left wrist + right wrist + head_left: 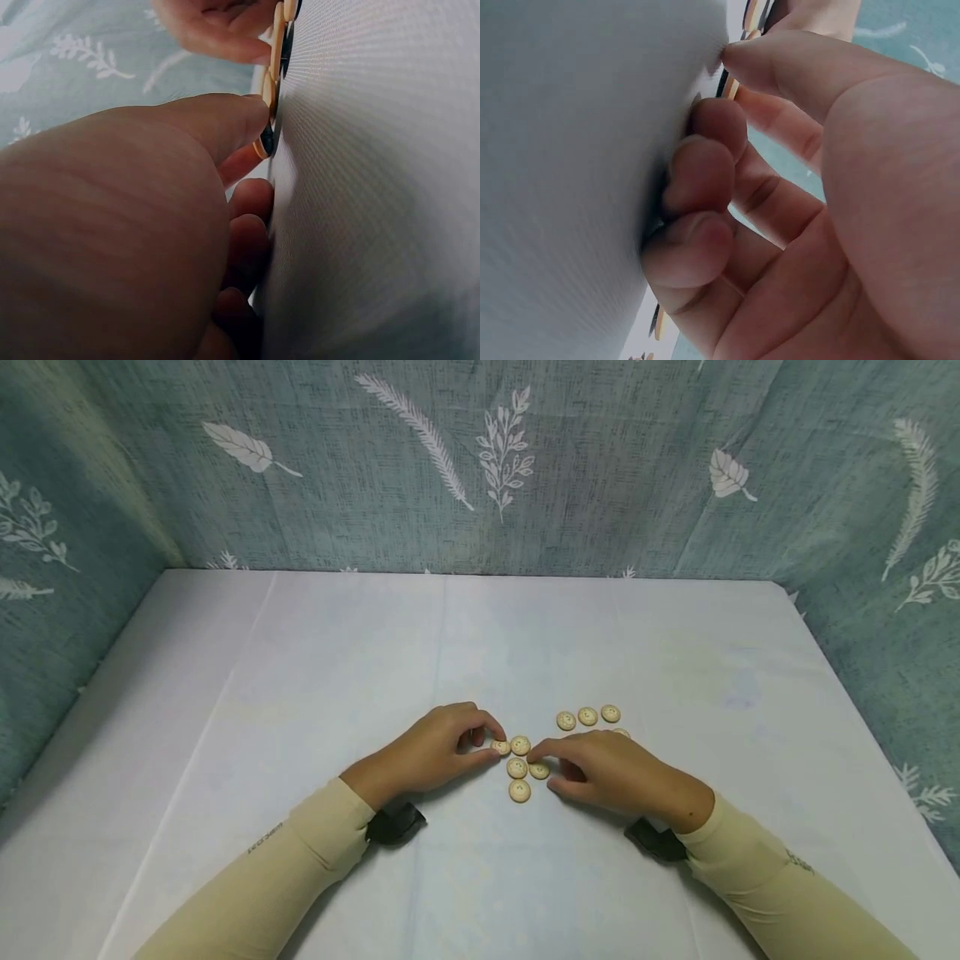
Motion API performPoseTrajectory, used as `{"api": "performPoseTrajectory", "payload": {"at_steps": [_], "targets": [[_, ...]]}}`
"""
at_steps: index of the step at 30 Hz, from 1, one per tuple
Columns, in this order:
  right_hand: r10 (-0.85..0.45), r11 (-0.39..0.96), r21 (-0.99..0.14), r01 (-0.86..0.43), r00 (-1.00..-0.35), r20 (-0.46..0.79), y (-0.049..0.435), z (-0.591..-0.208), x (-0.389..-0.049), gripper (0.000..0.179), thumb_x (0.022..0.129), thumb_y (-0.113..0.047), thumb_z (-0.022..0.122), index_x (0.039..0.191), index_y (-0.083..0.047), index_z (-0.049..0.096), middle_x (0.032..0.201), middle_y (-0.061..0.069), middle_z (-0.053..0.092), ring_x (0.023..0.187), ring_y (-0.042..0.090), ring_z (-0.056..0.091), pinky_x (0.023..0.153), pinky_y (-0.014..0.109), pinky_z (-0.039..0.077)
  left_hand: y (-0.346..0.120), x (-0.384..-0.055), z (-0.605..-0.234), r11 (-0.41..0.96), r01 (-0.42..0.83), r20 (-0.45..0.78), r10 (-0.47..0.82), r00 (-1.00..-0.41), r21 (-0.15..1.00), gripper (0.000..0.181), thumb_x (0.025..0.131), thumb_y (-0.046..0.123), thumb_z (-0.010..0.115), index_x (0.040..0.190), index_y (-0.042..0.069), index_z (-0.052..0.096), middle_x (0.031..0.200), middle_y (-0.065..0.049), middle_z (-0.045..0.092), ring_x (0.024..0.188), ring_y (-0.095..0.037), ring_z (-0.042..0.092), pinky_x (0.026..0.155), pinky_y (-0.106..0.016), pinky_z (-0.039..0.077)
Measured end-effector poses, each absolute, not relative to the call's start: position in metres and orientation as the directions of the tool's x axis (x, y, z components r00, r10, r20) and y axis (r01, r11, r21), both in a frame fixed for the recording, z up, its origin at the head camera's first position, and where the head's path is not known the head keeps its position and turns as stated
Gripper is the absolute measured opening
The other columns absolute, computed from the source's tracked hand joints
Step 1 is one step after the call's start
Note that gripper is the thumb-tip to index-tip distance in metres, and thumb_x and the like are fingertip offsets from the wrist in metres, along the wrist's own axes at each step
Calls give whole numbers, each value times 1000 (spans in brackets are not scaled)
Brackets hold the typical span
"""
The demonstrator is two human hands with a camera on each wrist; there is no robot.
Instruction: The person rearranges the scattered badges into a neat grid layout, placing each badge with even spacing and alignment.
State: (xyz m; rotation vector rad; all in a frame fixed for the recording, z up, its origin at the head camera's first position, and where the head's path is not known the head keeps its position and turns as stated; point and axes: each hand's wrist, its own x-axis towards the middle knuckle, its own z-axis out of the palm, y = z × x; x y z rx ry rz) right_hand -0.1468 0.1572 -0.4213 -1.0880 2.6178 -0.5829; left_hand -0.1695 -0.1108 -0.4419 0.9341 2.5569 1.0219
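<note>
Round pale wooden buttons lie in a small cluster on the white table. My left hand (438, 745) pinches the leftmost button (500, 747) between thumb and index finger, right beside another button (521, 745). Across from it my right hand (611, 770) has index finger and thumb at opposite sides of a button (539, 770) on the cluster's right side. In the right wrist view that button (728, 84) shows between thumb and index finger, the other fingers curled against the cloth. Two more buttons, a middle one (517, 767) and a lowest one (519, 791), lie between the hands.
Behind my right hand lie a row of three buttons, one of them in the middle (588, 717), and another button (622, 732) partly hidden by the hand. A white cloth covers the table (315, 660). Green leaf-patterned curtains (600, 468) hang along its back and sides.
</note>
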Motion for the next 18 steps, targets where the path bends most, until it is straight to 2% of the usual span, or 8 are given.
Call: {"api": "performPoseTrajectory", "payload": {"at_steps": [18], "targets": [[-717, 631, -498, -595, -693, -81, 158, -422, -149, 18, 91, -14, 71, 106, -23, 67, 66, -15, 48, 60, -4, 42, 57, 18, 39, -111, -170, -441, 561, 477, 13, 639, -769, 677, 18, 93, 26, 72, 110, 21, 70, 86, 6, 56, 75, -8, 48, 68, -23, 43]]}}
